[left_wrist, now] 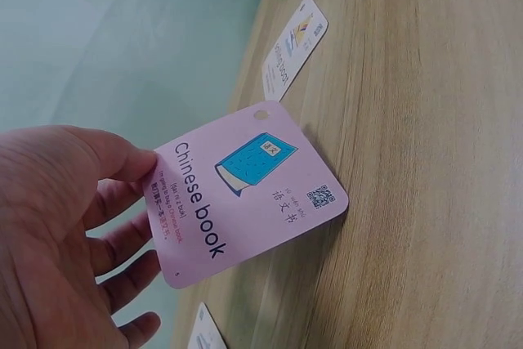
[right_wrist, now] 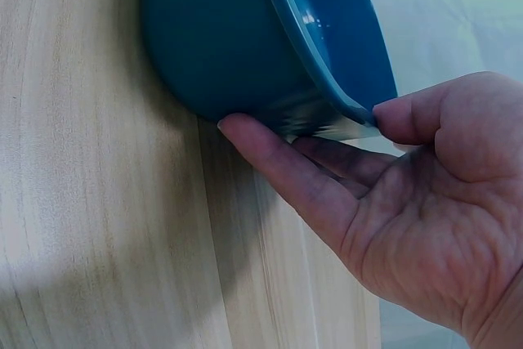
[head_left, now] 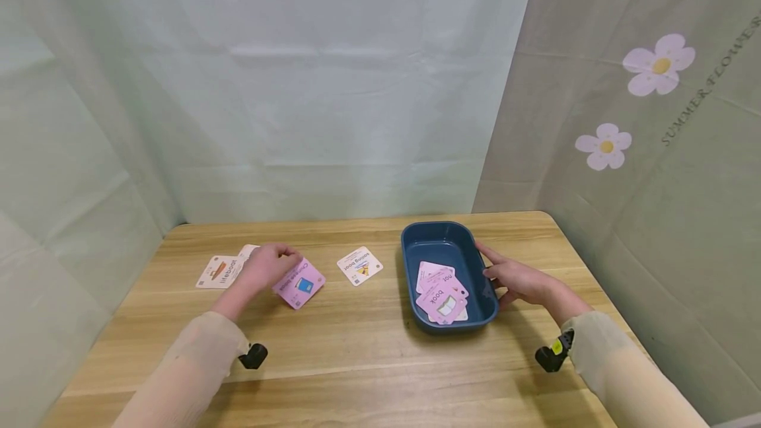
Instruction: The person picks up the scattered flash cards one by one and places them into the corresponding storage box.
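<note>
- Head view: left hand (head_left: 261, 273) holds the pink Chinese book card (head_left: 303, 285) above the table (head_left: 368, 362), between the lifeboat card (head_left: 217, 273) and the sailing boat card (head_left: 360, 265), well apart from the blue tray (head_left: 436, 249).
- Left fingers: thumb on the printed face, index behind, pinching one edge; other fingers spread loosely behind. Edge grip probably chosen because a thin card lifts easily there, and most of the print stays uncovered.
- Card is tilted, far corner low. Can't tell if it touches the wood.
- Right hand (head_left: 526, 283) at the tray's side: thumb against the rim, fingers fairly straight and spread along the outer wall. Looks like steadying, not lifting.
- Tray holds overlapping cards, mostly pink. Top one is a book card (head_left: 442, 302); one beneath shows only "not", rest covered.
- Partly hidden card (head_left: 247, 251) beside lifeboat; wording unreadable.
- Held card reads "Chinese book", 语文书, plus QR code; smaller lines mostly too fine.
- Flowered cloth (head_left: 684, 170) at right: "SUMMER FLOWER", last letter near frame edge. No brand legible.
</note>
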Demonstrator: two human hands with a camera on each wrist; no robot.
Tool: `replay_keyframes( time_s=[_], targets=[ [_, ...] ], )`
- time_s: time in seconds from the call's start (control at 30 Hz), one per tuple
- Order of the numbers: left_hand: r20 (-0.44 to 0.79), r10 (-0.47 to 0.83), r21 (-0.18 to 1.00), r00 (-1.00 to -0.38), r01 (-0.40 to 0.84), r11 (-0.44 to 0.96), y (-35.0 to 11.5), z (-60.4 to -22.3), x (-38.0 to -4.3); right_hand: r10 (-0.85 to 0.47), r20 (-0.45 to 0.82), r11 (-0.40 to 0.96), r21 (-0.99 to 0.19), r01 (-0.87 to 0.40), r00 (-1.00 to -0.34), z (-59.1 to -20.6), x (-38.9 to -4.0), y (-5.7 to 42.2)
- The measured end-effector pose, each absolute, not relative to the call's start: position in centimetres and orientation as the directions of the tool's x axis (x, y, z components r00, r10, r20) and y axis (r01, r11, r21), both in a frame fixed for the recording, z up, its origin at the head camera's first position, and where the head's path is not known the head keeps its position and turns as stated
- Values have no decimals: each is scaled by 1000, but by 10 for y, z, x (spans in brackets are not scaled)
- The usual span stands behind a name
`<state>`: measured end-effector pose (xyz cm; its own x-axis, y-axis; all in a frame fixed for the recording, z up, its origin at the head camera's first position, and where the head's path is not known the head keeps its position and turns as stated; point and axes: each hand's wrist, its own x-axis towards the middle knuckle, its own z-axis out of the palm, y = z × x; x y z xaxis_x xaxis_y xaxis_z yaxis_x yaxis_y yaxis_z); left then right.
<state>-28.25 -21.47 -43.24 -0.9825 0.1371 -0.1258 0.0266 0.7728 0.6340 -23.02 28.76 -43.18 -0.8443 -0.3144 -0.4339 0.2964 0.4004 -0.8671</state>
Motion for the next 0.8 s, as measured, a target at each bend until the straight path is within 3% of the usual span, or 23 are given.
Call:
replay_keyframes(
  time_s=[0.8],
  targets=[
    [-87,131,718,-988,29,696,-214,-428,-279,-315,-434,410,-864,292,-844,-431,-230,288]
  ],
)
